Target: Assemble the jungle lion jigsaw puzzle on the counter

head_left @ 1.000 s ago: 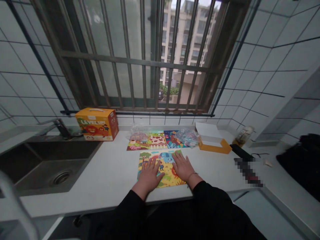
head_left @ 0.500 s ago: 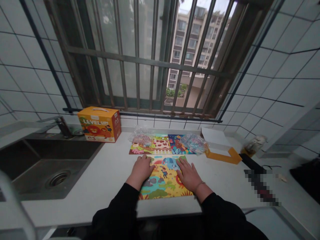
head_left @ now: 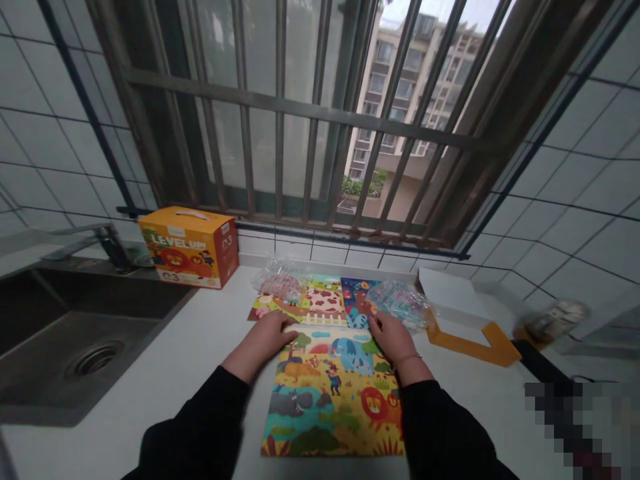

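Observation:
A yellow safari picture board [head_left: 340, 393] lies on the white counter, showing elephants, lions and a hippo. My left hand [head_left: 265, 339] is at its upper left corner, fingers bent together and thumb along the edge. At the upper right corner, my right hand [head_left: 396, 341] has its fingers curled in, their tips partly hidden. Just beyond lie a farm picture board [head_left: 325, 300] with a cow and a dark blue picture board [head_left: 355, 305]. Clear plastic bags of small coloured pieces rest on these, one on the left [head_left: 279, 283] and one on the right [head_left: 400, 301].
An orange "LEVEL UP!" box [head_left: 190, 250] with a handle stands at the back left, by the metal sink [head_left: 45, 367] and tap. To the right lie an orange and white opened carton piece [head_left: 465, 333] and a blurred jar [head_left: 555, 323]. A barred window rises behind.
My hands have slid from lying flat on the safari board's sides to its upper corners, and the fingers have bent. The view has moved closer, so the board looks larger.

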`<state>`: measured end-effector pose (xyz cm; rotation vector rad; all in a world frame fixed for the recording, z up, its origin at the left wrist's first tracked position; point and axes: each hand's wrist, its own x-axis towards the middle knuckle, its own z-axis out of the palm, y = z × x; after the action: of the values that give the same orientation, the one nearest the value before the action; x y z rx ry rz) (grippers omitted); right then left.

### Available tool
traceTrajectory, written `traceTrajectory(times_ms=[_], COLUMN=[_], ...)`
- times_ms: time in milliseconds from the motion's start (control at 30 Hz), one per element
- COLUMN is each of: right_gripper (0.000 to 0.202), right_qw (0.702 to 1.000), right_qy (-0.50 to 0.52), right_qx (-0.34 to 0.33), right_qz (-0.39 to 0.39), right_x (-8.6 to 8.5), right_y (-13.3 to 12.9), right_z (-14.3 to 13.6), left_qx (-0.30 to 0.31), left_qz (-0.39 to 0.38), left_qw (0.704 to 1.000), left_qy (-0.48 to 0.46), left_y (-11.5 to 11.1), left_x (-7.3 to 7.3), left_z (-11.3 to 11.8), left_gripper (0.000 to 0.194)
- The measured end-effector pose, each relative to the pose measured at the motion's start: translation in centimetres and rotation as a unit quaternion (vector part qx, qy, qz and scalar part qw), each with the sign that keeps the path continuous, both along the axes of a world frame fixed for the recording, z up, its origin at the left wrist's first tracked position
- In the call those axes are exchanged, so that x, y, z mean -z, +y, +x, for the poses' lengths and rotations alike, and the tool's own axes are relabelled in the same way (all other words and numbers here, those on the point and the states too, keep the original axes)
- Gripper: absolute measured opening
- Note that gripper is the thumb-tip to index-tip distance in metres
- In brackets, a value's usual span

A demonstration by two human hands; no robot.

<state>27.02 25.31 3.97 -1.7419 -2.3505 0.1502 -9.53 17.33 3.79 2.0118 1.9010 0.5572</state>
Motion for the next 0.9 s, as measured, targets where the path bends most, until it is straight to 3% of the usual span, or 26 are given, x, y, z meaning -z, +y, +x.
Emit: traceTrajectory(times_ms=[200, 333, 733, 900], right_gripper=[0.039, 0.042, 0.043, 0.040], right_qw=[0.999, 0.994, 0.970, 0.964], right_qy=[0.017, 0.047, 0.197, 0.223], right_qx=[0.051, 0.091, 0.141, 0.145], right_qz=[-0.009, -0.031, -0.020, -0.024], right_x=[1.3, 1.2, 2.6, 2.5], right_y=[-0.7, -1.0, -0.3, -0.2], right_z=[2.8, 3.1, 3.6, 3.4], left_qx=[-0.018, -0.029, -0.040, -0.096], left_qz=[-0.002, -0.023, -0.037, -0.064], left_qw=[0.999, 0.999, 0.998, 0.993], left_qy=[-0.029, -0.031, -0.011, 0.034], left_y=[-0.3, 0.0, -0.7, -0.8], left_x=[0.5, 0.5, -1.1, -1.2], left_z=[0.0, 0.2, 1.2, 1.4], left_gripper=[0.046, 0.051, 0.043, 0.030])
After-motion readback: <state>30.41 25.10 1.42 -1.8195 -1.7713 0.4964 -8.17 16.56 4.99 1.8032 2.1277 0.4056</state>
